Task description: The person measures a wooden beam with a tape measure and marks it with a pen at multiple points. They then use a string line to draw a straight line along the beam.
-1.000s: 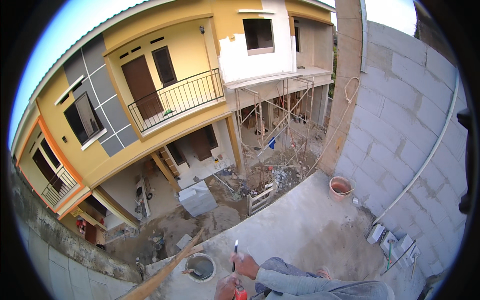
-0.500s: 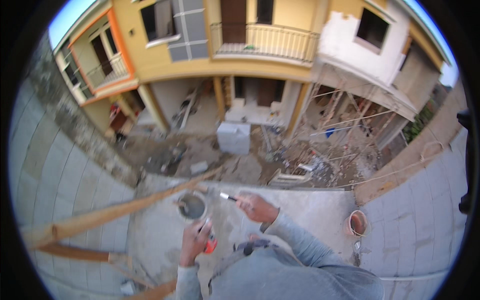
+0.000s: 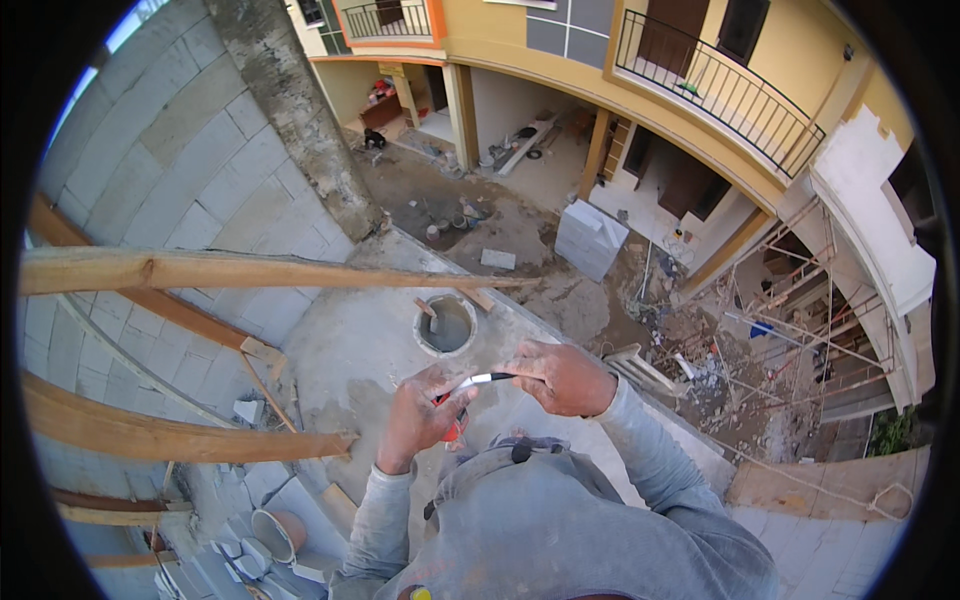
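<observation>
Right hand (image 3: pixel 565 378) and left hand (image 3: pixel 418 414) have drawn together, right fingers clamped on the pen (image 3: pixel 489 378) between them, left fingers on the red tool (image 3: pixel 454 430) at its seven o'clock. Steady wrists should keep the pen true.

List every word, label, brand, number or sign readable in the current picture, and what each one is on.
None can be read.
Black-and-white pen in the right hand: any print too small to make out.
Red object in the left hand: mostly covered, no markings legible.
Small yellow panel below the orange-edged balcony: too small to tell.
</observation>
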Tool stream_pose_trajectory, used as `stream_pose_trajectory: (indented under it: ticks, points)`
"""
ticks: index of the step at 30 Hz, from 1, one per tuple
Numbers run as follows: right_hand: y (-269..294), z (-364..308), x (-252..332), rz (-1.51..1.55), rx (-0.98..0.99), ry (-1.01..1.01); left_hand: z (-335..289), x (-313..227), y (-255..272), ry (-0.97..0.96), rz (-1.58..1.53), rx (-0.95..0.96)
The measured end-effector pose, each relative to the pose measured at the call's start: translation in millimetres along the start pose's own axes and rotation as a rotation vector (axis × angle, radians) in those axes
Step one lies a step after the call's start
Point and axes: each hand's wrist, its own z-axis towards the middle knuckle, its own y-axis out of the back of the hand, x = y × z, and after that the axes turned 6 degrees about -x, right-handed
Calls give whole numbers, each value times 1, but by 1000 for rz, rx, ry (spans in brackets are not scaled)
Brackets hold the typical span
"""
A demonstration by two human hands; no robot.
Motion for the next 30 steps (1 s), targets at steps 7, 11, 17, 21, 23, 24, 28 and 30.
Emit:
stream_pose_trajectory:
  ticks: [7,11,17,21,23,24,28,30]
  points:
    - [-22,8,-18,-66,213,306,-15,2,-11,-30,291,162]
    - [-33,1,-28,36,245,338,-24,7,-18,-1,329,220]
    - [-40,4,-31,277,357,195,-37,9,-22,-49,443,292]
    - [-49,16,-36,366,511,132,-48,13,-24,-47,486,307]
    - [-61,25,-43,341,607,175,-56,19,-24,13,492,290]
    - [-70,29,-47,380,593,161,-59,25,-25,56,490,274]
    - [-129,30,-84,428,731,-27,-86,64,-22,422,376,251]
    - [-172,12,-112,221,821,-192,-114,91,-15,609,292,179]
